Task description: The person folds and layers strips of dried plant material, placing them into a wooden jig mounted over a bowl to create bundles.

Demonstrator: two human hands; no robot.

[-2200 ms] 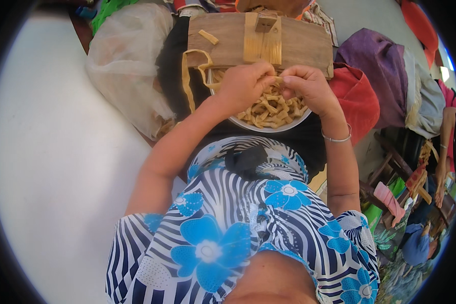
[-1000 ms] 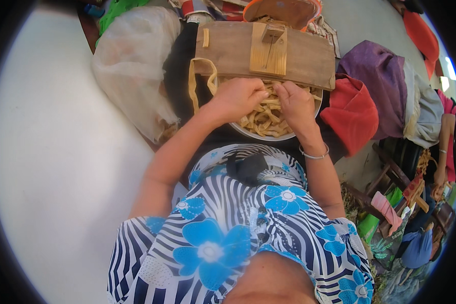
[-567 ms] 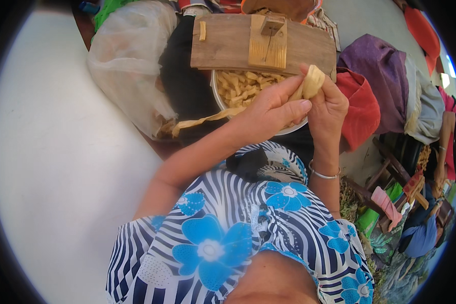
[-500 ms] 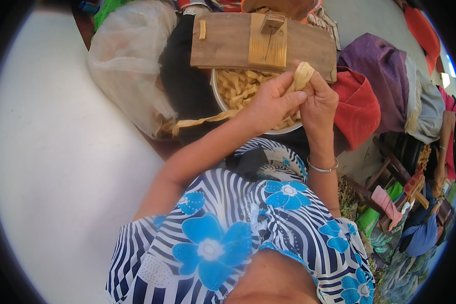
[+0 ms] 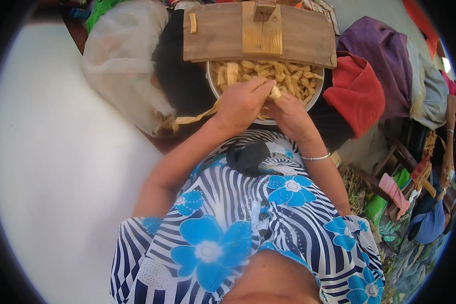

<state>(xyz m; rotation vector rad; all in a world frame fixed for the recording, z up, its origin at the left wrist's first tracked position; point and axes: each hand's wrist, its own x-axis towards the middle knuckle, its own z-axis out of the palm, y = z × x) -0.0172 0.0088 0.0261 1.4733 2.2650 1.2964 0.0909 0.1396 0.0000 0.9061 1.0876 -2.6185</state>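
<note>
1. The left hand [image 5: 240, 104] is found closed, thumb against fingers, on a pale yellow strip [image 5: 274, 93].
2. The right hand [image 5: 291, 116] is found closed on the same strip, a band of which is wrapped at its fingertips. The 2 hands are held together. A bracelet [image 5: 316, 158] is worn on the right wrist.
3. The strip is held above the near half of a round bowl [image 5: 211, 86]. A loose length [image 5: 195, 119] is seen running from the left wrist toward a clear plastic bag [image 5: 126, 66]; whether it is joined to the held strip cannot be told.
4. The bowl is filled with short yellow pieces [image 5: 301, 81].
5. The bowl's far side is covered by a wooden board [image 5: 213, 43]. On it are noted 1 paler wood plate [image 5: 262, 43], 1 small block [image 5: 264, 11] and, near the left end, 1 short strip [image 5: 193, 23].
6. To the right, a red cloth [image 5: 357, 91] is placed beside the bowl, with a purple bag [image 5: 377, 66] beyond.
</note>
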